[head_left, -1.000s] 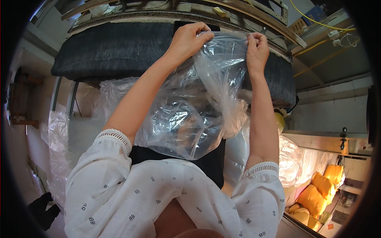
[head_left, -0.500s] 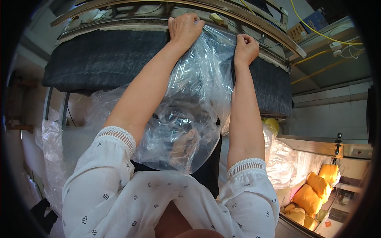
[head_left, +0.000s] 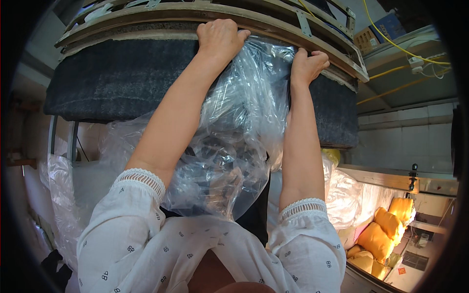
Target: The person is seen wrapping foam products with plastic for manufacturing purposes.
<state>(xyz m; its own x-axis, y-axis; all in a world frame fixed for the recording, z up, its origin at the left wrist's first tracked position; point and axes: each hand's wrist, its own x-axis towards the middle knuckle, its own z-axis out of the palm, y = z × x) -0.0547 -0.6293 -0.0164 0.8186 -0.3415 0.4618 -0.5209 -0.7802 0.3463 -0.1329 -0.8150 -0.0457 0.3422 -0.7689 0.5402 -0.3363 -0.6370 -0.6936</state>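
A crumpled clear plastic sheet (head_left: pixel 259 93) drapes over the front of a dark padded edge (head_left: pixel 122 78) and hangs down toward my lap. My left hand (head_left: pixel 220 41) is closed at the left corner of its upper edge, thumb pointing right and other fingertips hidden. At the right corner, my right hand (head_left: pixel 308 66) has its fingers curled in and thumb up, close beside the film. A long wooden bar (head_left: pixel 266 28) runs just beyond both hands, near or touching the knuckles. The far end of the sheet goes out of sight at this bar.
Metal plates (head_left: pixel 304 23) join the bar to more slats behind it. On the right hang yellow cables (head_left: pixel 391 41) near a blue box (head_left: pixel 391 25). Yellow-orange bundles (head_left: pixel 381 234) lie at lower right, beside more plastic wrapping (head_left: pixel 349 200). Metal legs (head_left: pixel 73 141) stand at left.
The wooden bar has come down and nearer, now lying right by my hands and covering the ledge behind them. My left hand has shifted slightly left, my right hand slightly down.
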